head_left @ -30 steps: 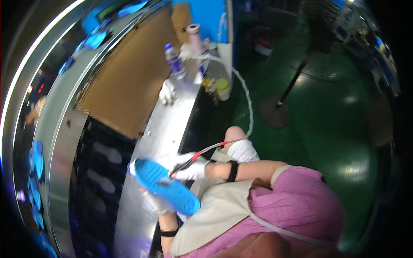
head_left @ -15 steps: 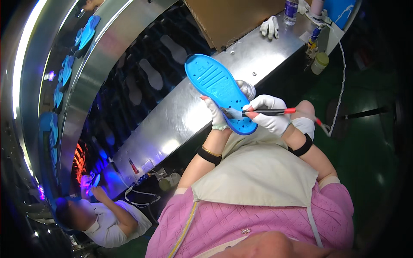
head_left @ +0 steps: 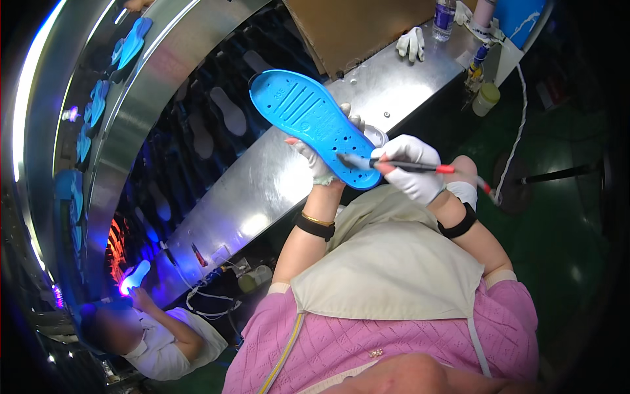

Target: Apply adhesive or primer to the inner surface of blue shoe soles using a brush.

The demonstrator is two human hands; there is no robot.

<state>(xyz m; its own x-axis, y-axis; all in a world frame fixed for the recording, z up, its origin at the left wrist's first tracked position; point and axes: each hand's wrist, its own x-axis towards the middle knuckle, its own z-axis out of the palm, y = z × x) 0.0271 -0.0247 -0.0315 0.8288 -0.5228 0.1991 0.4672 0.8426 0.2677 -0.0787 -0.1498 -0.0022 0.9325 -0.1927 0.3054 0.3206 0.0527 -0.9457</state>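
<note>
At far left, notice blue shoe parts (head_left: 134, 44) along the curved conveyor (head_left: 149, 72), then, lower down, a white-shirted co-worker (head_left: 177, 338), well apart. Toward the middle, find the perforated blue shoe sole (head_left: 298, 118), raised above the metal bench (head_left: 243, 203) and slanting down to the right. Held from beneath by the gloved left hand (head_left: 312, 157), with fingers part-curled around opposite edges; could twist or slip there if pressed hard at its lower-right end. Farther right, see the black-handled brush (head_left: 361, 161), with bristles at that holed end, pinched firmly between the closed thumb and fingers of the gloved right hand (head_left: 420, 154). Might clog the holes if carrying too much liquid, or wet the left glove if swept past the edge. Mind also the round container-like thing (head_left: 375, 136) just behind the sole, partly hidden and perhaps bumped by a wide tilt. At far right, follow the white cord (head_left: 518, 125), seemingly joined to the brush's handle; could tug the stroke off line if snagged near the bent knee (head_left: 464, 169).
</note>
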